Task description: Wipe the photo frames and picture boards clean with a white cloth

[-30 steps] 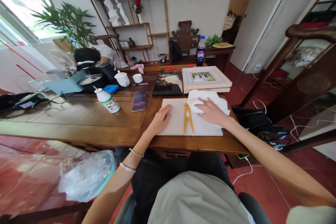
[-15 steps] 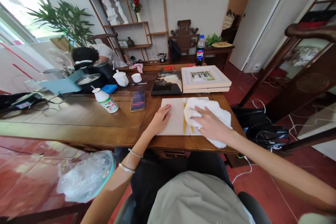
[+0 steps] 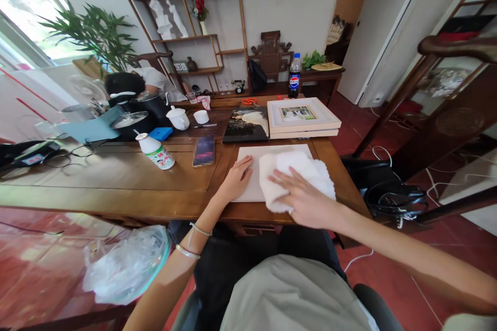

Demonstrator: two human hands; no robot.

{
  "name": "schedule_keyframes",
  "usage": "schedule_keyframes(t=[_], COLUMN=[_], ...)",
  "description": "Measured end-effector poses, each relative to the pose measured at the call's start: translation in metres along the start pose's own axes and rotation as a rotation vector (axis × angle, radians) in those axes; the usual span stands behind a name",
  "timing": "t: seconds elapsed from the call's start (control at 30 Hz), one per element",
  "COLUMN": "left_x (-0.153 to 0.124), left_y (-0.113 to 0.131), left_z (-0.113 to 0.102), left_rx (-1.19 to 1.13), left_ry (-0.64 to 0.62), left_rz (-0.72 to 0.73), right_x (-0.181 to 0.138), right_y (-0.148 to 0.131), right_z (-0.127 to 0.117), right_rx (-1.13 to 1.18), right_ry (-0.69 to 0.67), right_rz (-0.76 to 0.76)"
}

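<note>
A flat white panel (image 3: 252, 186) lies on the wooden table in front of me. My left hand (image 3: 237, 178) rests open on its left side, fingers stretched toward the far edge. A fluffy white towel (image 3: 316, 176) covers most of the panel's right half and spills over its near and right edges. My right hand (image 3: 305, 199) holds this towel pressed down, with fingers reaching across the top of it. Whatever lies beneath the towel is hidden.
Behind the panel are a dark photo print (image 3: 246, 125) and stacked picture frames (image 3: 303, 118), with orange scissors (image 3: 249, 101) and a cola bottle (image 3: 294, 77) beyond. Leftward are a phone (image 3: 204, 150), a white bottle (image 3: 155, 151) and a teapot (image 3: 178, 118). A person's head (image 3: 124, 84) is behind the table.
My right hand has slid the towel left and toward me across the panel. Yellow strips that showed on the panel are now covered. My left hand stays in place.
</note>
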State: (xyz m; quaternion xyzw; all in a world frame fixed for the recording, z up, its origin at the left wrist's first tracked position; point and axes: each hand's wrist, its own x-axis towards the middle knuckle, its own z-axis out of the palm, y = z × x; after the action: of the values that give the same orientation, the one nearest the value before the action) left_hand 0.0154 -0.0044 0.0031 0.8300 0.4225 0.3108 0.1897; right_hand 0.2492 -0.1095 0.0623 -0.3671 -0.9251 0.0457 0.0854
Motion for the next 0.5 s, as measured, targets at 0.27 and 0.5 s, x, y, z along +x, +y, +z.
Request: schedule_keyframes(t=[0.27, 0.5], left_x=[0.000, 0.000], left_y=[0.000, 0.001], left_z=[-0.001, -0.003], left_rx=[0.004, -0.002], left_ry=[-0.020, -0.028], left_rz=[0.005, -0.006], right_x=[0.016, 0.064], right_y=[0.003, 0.050], right_z=[-0.003, -0.002], right_rx=[-0.032, -0.155], right_ry=[0.026, 0.073], right_rz=[0.039, 0.196])
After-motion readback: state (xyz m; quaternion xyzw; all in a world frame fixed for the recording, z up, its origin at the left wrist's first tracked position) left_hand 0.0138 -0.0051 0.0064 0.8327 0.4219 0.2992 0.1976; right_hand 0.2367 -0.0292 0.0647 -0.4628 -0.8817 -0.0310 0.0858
